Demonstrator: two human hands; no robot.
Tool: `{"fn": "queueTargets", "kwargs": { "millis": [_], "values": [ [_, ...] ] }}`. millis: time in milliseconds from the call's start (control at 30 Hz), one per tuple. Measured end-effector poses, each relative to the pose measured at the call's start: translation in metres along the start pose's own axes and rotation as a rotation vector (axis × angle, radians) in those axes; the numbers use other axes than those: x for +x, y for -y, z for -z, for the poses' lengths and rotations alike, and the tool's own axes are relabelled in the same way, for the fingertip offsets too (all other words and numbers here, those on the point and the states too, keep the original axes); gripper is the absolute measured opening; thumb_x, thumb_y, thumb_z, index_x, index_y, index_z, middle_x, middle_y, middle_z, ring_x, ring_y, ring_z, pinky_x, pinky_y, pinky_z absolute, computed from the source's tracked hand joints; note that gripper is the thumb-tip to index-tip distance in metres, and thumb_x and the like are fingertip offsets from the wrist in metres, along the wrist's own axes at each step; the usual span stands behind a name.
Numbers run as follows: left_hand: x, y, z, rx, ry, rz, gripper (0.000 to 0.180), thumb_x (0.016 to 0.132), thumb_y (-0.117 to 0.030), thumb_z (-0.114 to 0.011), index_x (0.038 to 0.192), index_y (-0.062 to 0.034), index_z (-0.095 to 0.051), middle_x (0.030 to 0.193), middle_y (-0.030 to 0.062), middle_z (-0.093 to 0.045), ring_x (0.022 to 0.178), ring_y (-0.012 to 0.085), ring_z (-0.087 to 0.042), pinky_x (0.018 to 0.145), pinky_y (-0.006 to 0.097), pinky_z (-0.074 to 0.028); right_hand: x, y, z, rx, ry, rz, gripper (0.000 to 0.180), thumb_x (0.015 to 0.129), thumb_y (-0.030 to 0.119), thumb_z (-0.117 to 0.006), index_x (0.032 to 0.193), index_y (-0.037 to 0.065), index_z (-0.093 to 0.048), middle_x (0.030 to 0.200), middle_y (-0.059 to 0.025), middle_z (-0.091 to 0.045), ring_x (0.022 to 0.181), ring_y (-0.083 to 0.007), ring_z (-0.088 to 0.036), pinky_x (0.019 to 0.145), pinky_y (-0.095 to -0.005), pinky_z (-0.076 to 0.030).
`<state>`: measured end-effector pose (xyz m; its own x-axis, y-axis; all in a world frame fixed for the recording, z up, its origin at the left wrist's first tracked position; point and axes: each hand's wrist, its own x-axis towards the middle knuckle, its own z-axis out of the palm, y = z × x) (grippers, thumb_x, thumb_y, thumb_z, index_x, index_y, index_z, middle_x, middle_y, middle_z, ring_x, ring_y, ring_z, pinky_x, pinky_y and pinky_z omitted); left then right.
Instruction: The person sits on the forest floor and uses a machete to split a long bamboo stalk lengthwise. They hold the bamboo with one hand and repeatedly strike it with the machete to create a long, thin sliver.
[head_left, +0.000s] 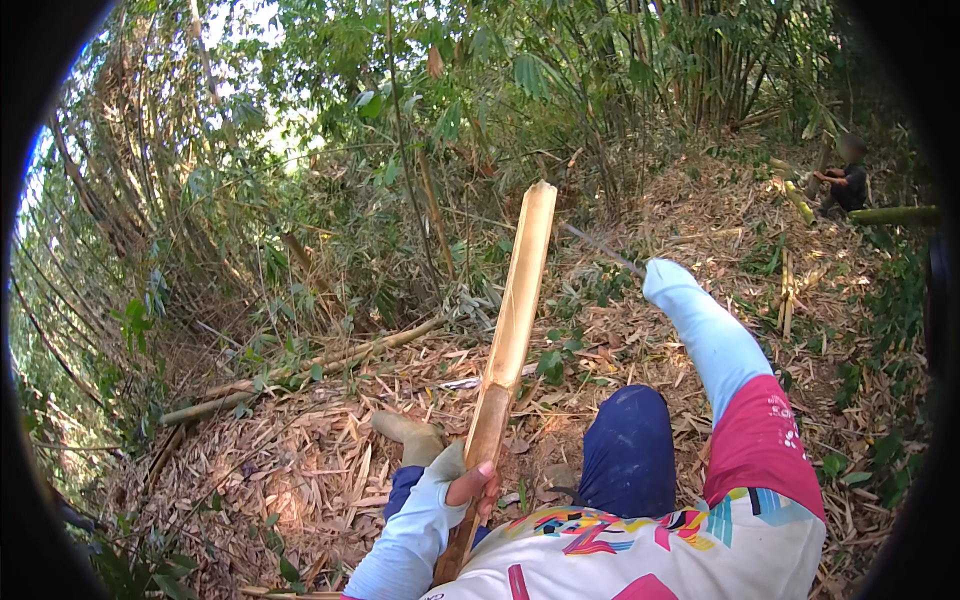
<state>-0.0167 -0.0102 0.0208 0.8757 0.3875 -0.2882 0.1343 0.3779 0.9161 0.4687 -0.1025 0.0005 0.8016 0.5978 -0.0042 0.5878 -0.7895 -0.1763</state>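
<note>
We grip the split bamboo stick (510,330) in our left hand (472,487), fingers closed around its lower part, holding it upright. Our right hand (668,277), closed on a long blade (603,248), is raised beside the stick's top. We judge a chop comes next, calling for steady aim.

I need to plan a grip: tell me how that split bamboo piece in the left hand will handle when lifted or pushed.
The split bamboo piece looks stiff: it stands straight though the left hand grips only its lower end. It is probably light for its length, being a split strip rather than a whole culm. Held low and standing tall, it would likely tip sideways if the grip loosened.
</note>
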Motion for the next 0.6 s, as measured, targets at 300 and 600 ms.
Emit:
{"fn": "queueTargets", "kwargs": {
  "millis": [300,600],
  "values": [
    [0.014,0.001,0.026,-0.112,0.042,0.016,0.050,0.091,-0.024,-0.067,0.130,0.0012,-0.049,0.075,0.0103,-0.058,0.056,0.0205,-0.060,0.050,0.032,-0.052,-0.116,-0.057,-0.114,-0.088,0.450,-0.293,0.038,0.082,0.021,-0.066,0.113,0.000,-0.068,0.120,-0.0235,-0.066,0.114,-0.0368,-0.064,0.097,-0.0406,-0.051],
    [0.035,0.019,0.042,-0.333,0.274,0.114,0.056,0.092,-0.031,-0.062,0.138,-0.0053,-0.042,0.090,0.0123,-0.058,0.070,0.0234,-0.061,0.064,0.037,-0.053,-0.115,-0.158,-0.208,0.631,0.084,-0.336,0.032,0.081,0.015,-0.077,0.104,0.001,-0.060,0.090,-0.0120,-0.068,0.074,-0.0214,-0.062,0.070,-0.0350,-0.051]
  ]
}}
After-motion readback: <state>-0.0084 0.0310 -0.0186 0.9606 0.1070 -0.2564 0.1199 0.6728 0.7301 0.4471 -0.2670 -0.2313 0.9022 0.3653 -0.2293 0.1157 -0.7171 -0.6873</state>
